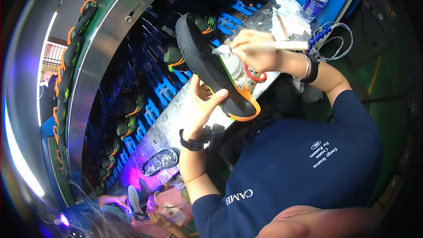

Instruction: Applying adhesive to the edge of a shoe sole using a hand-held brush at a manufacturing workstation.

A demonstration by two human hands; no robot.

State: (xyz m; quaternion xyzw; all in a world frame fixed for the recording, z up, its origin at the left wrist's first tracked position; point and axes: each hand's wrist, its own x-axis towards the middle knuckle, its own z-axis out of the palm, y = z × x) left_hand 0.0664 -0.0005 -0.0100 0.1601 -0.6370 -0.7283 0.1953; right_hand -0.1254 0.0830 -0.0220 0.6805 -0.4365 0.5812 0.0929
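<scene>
My left hand (pixel 200 105) grips a black shoe sole (pixel 205 64) near its orange-edged heel, thumb pressed on its perforated black face. The sole stands tilted, toe end up and to the left, with a thin green line along its edge. In my right hand (pixel 257 50) is a white-handled brush (pixel 288 45), held between the fingers. Its grey tip is at the sole's right edge; whether it touches I cannot tell. Behind the sole stand a whitish container (pixel 232 65) and a red ring-shaped handle (pixel 256 77), both partly hidden.
A blue coiled hose (pixel 320 36) lies past the brush handle. Crumpled white cloth (pixel 288 15) and a bottle (pixel 315 2) are at the far right. An insole-shaped piece (pixel 160 161) lies on the bench. Shoe parts fill a dark rack beyond. A co-worker's hands (pixel 158 219) hold another sole lower left.
</scene>
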